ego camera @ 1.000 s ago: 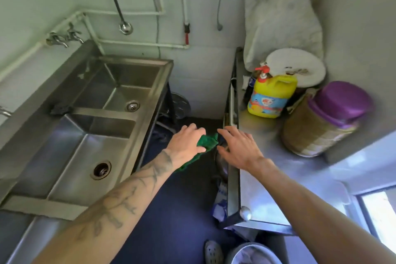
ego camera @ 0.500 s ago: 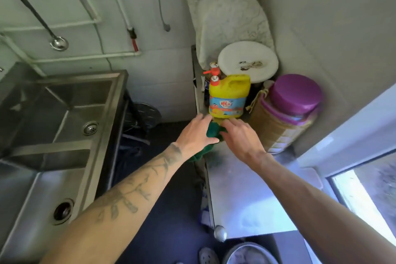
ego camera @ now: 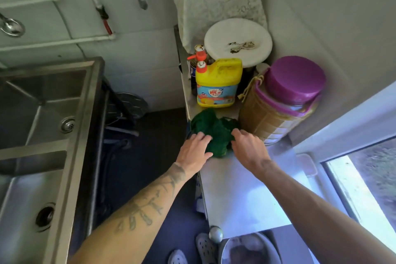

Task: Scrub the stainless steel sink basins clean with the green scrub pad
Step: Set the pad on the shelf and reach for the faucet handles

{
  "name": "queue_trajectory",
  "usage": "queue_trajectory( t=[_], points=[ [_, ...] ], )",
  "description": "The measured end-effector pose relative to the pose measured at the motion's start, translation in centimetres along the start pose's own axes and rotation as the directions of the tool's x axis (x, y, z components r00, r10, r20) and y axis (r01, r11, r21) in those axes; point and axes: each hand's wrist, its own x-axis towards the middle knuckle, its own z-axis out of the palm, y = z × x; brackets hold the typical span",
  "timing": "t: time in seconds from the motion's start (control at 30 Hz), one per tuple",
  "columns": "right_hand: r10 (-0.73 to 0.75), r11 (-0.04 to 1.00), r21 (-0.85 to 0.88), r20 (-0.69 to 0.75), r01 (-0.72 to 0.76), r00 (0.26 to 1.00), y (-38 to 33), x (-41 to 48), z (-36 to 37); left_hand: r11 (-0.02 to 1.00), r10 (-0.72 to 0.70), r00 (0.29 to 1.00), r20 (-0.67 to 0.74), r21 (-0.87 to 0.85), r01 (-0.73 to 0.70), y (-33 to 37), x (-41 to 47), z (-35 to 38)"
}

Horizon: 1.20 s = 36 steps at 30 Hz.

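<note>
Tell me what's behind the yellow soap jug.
A second pump bottle stands right behind the yellow jug, with a stained white plate further back. The jug hides most of the bottle's body.

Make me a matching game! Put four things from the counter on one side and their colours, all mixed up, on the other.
Things:
1. scrub pad
2. soap bottle
3. jar lid
4. round plate

Colours:
a. purple
b. white
c. green
d. yellow

Pairs: 1-c, 2-d, 3-a, 4-b
</note>
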Motion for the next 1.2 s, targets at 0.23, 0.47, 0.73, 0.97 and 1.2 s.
queue_trajectory(
  t=[0.23,0.47,0.73,0.97,1.2],
  points=[
    [-0.062,0.998,-0.027,0.018,0.062,0.998,0.2,-1.2,1.4,0.989,0.138,0.99,-0.022,0.059,-0.136,-1.4,-0.6,0.4],
    [-0.094,0.994,-0.053,0.056,0.097,0.994,0.1,-0.8,5.3,1.0,-0.003,0.994,0.111,0.013,0.002,-2.6,0.0,1.5],
    [-0.036,0.998,0.049,-0.006,0.036,0.999,0.7,3.0,6.8,0.999,-0.045,0.998,0.04,0.001,0.045,-1.5,3.2,3.1],
    [-0.02,0.995,0.093,0.036,0.017,0.999,-0.1,3.8,4.4,0.998,-0.059,0.989,0.135,0.005,0.059,-1.1,4.2,0.8],
    [-0.243,0.969,-0.014,0.102,0.245,0.965,-4.8,4.6,-1.8,0.989,-0.147,0.986,0.082,0.018,0.146,-3.2,-0.2,-6.7]
  ],
)
